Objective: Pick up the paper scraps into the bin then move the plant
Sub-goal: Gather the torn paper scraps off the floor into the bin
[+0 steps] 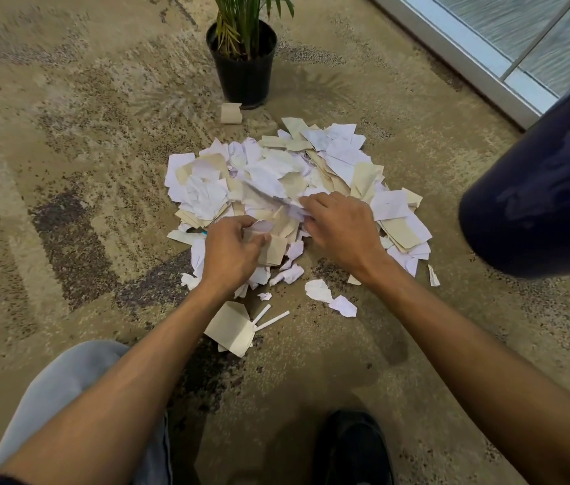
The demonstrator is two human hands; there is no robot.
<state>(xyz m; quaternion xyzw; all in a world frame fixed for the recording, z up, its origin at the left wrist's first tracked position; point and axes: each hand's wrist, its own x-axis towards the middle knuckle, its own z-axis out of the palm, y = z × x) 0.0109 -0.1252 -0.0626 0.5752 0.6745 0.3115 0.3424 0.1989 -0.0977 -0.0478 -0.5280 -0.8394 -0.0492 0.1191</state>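
A wide heap of white and beige paper scraps (276, 180) lies on the patterned carpet. At the heap's near edge my left hand (231, 253) curls its fingers round a bunch of scraps. Beside it, my right hand (339, 225) lies on the heap, fingers bent into crumpled white paper. A green plant in a black pot (243, 64) stands just beyond the heap. The dark blue bin (539, 190) rises at the right, its opening out of view.
Loose scraps (332, 299) and a folded beige sheet (231, 327) lie nearer to me, and one beige piece (231, 113) sits by the pot. A glass wall with a metal frame (469, 54) runs along the far right. My knee (66, 390) and black shoe (353, 446) are below.
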